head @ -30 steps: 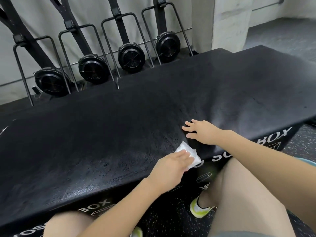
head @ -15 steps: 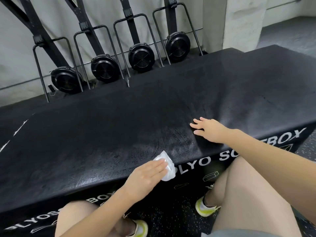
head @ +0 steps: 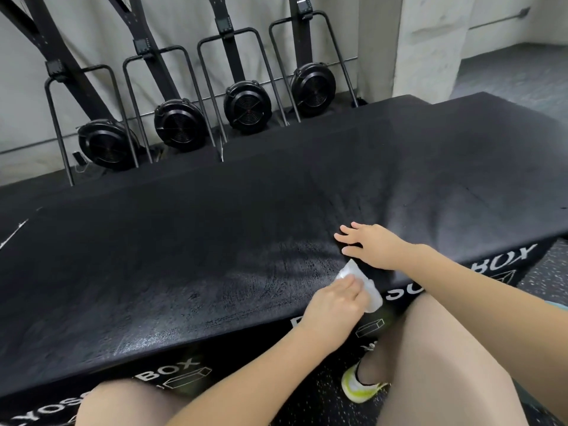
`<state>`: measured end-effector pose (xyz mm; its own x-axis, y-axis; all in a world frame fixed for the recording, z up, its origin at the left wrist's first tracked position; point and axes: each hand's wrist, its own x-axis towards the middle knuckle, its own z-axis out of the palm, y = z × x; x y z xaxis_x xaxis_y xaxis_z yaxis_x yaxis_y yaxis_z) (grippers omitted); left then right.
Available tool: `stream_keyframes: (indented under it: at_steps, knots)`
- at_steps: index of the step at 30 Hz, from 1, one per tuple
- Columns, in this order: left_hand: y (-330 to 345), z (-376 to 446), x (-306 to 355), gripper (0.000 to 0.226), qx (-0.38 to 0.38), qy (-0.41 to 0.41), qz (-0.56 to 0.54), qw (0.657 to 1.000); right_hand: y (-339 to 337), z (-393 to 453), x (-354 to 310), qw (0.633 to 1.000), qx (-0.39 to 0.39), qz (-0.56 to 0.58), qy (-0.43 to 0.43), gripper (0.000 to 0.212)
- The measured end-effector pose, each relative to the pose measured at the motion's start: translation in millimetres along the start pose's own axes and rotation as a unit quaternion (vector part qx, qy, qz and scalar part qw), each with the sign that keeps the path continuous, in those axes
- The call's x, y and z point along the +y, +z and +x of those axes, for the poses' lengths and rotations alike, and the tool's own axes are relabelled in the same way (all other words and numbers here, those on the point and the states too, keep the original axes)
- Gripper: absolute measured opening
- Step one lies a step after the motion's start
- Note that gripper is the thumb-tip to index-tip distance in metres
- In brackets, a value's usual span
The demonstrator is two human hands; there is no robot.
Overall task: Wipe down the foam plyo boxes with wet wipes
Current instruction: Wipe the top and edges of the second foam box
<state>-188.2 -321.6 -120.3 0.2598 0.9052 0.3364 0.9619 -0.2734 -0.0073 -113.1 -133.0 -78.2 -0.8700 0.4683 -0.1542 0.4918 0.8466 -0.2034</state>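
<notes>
Okay, I'm looking down over the black foam plyo box (head: 215, 241), long top face filling most of my view, white lettering ending in "BOX" running along its near side. My left hand (head: 333, 302) is down at the near edge of the top, its grip curled over a crumpled white wet wipe (head: 364, 285), pressing it onto the surface; the wipe pokes out past the fingertips toward the box's front lip. Just beyond it, my right hand (head: 373, 245) lies flat on the top, fingers straight and spread, grip wide and holding nothing, nearly touching the wipe. The patch of surface left of the wipe shows a wet-looking sheen with streaks. Bare knees sit against the front of the box, and a white and yellow-green shoe (head: 359, 385) stands on the speckled floor (head: 547, 272) below. Behind the box, four black fan-wheel machines (head: 247, 107) stand in a row against the pale wall (head: 92, 41).
</notes>
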Motion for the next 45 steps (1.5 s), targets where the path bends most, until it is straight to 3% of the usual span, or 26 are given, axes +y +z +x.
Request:
stream_keyframes:
  at_steps: [4,10,12,18,23,28,32,37,45]
  knots:
    - [-1.4,16.0,0.7,0.021,0.028,-0.059,0.03,0.997,-1.2,0.6,13.8,0.998,0.019,0.052,-0.021,0.042]
    - [1.9,22.7,-32.1,0.051,-0.089,-0.113,-0.002,0.99,-5.0,4.2,32.1,0.985,0.113,0.134,0.003,0.032]
    - [-10.9,38.8,-43.3,0.059,-0.112,-0.166,0.001,0.98,-5.0,8.2,34.7,0.987,0.102,0.122,0.0,0.036]
    - [-23.5,95.2,-119.8,0.05,-0.145,-0.282,0.058,0.947,-20.7,19.7,31.0,0.999,0.026,-0.029,-0.024,0.042]
    - [-27.2,121.2,-167.8,0.046,-0.163,-0.292,0.025,0.942,-26.6,27.8,34.5,1.0,-0.001,-0.02,0.004,0.041]
    - [-22.2,90.9,-143.4,0.04,-0.128,-0.194,0.038,0.972,-47.2,50.1,38.0,0.997,0.077,0.019,0.019,0.033]
    - [-6.4,65.6,-146.3,0.033,-0.097,-0.122,-0.003,0.988,-50.7,95.0,46.0,0.994,0.086,0.065,0.01,0.041]
    - [-6.2,105.3,-186.7,0.045,-0.121,-0.193,0.029,0.973,-53.4,127.6,46.9,0.999,0.019,-0.012,-0.026,0.048]
    - [7.6,188.2,-273.9,0.043,-0.15,-0.303,0.023,0.941,-46.8,136.6,45.2,0.996,-0.006,-0.089,-0.022,0.05]
